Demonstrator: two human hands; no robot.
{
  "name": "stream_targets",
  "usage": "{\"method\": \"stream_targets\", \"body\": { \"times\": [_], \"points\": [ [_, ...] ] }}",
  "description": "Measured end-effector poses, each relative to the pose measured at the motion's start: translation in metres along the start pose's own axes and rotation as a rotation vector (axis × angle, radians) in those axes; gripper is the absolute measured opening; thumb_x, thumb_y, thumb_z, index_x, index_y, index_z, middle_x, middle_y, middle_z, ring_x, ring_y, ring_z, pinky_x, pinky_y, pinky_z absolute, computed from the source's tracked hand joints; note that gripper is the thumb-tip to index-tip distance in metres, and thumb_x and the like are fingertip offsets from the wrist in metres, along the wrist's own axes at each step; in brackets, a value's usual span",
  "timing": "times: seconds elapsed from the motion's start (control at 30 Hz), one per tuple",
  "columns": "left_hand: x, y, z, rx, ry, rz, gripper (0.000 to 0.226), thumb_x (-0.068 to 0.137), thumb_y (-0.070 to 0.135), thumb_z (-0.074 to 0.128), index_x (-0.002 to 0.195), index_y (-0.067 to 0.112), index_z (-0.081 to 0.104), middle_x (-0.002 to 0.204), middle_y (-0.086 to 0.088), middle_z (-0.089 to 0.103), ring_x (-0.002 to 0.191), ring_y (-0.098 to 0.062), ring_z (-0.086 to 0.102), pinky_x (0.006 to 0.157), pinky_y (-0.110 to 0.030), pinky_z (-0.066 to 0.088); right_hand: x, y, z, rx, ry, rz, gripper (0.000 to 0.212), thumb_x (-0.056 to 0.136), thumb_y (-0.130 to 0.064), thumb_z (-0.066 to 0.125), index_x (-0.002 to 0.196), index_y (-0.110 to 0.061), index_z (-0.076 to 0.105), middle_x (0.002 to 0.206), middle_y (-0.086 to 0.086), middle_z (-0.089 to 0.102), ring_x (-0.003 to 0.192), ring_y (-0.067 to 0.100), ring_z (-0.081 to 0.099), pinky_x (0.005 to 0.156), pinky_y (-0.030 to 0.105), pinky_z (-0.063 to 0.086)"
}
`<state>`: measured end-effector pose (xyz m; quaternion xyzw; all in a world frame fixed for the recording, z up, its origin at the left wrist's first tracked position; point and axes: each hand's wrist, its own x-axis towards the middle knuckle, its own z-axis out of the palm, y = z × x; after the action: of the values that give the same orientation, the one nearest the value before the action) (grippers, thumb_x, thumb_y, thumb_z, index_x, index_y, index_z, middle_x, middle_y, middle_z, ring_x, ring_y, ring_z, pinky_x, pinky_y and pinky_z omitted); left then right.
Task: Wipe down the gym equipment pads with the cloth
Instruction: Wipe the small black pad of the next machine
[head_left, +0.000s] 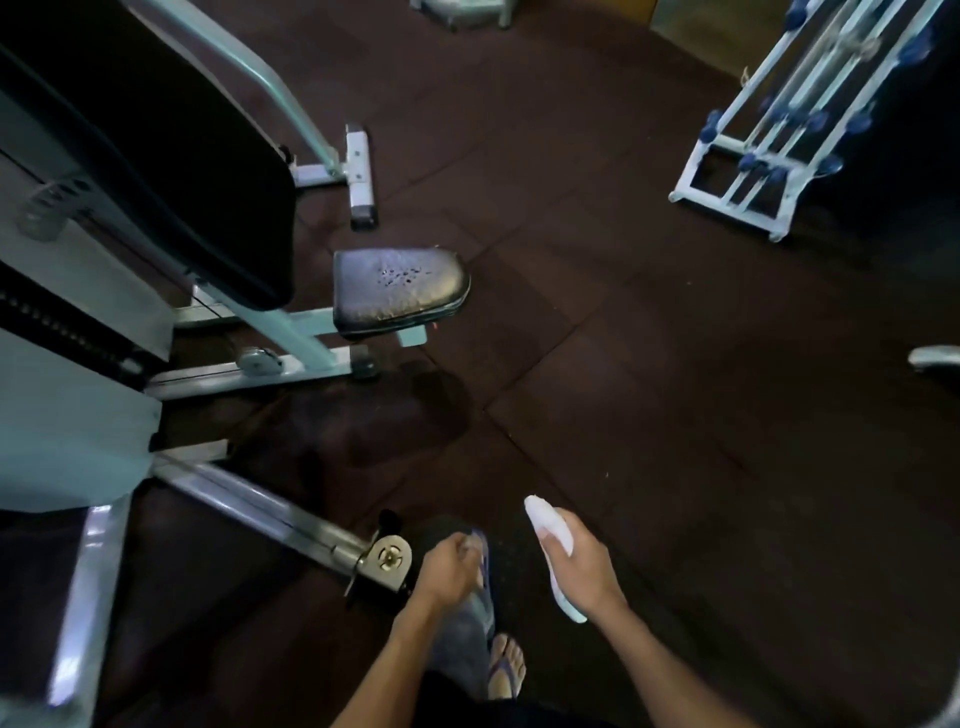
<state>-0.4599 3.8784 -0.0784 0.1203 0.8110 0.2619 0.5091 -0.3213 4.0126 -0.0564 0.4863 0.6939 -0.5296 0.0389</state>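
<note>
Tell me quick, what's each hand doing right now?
Left hand: fingers curled closed; whether it holds anything cannot be told.
Right hand: closed around a folded white cloth.

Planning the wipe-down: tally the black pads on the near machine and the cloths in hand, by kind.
Black pads: 2, the back pad and the seat pad
White cloths: 1, the cloth in the right hand
Total: 3
</note>
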Motion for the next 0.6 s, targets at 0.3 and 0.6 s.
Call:
{"method": "stream_targets", "body": {
  "times": [0.3,0.6],
  "points": [
    [0.108,0.084,-0.101,-0.055,0.091,-0.013,0.017,0.103,0.020,0.051,0.106,0.017,0.067,0.100,0.002,0.067,0.094,-0.012,0.062,0.083,-0.021,0.047,0.151,-0.096,-0.011,-0.003,-0.025,-0.049,0.031,0.100,-0.036,0.055,0.131,-0.030,0.058,0.119,-0.013,0.065,0.115,0.007,0.058,0.085,0.014,0.041],
    [0.208,0.157,-0.216,-0.107,0.284,-0.008,0.021,0.103,0.023,0.052,0.110,0.011,0.068,0.086,0.003,0.066,0.080,-0.012,0.062,0.077,-0.028,0.050,0.282,-0.218,-0.008,-0.008,-0.041,-0.155,0.031,0.101,-0.028,0.055,0.132,-0.029,0.058,0.121,-0.017,0.063,0.107,-0.009,0.058,0.080,-0.001,0.038]
  ]
}}
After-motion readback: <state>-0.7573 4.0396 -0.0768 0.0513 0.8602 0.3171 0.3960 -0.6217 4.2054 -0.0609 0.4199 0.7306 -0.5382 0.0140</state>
